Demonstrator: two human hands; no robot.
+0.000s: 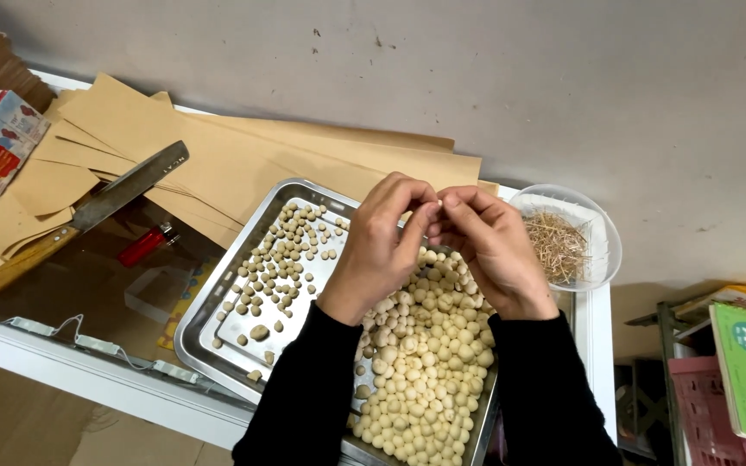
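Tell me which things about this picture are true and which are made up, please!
1. Both hands meet above the metal tray. True: the left hand and right hand pinch a small pale thing between their fingertips.
2. The tray holds only one big heap of seeds. False: larger pale seeds lie on one side, smaller brownish pieces on the other.
3. The cleaver is in the right hand. False: it rests on brown paper, away from both hands.
4. A clear plastic bowl holds thin straw-coloured bits. True.
5. A red lighter lies inside the tray. False: it lies beside the tray, under the glass.
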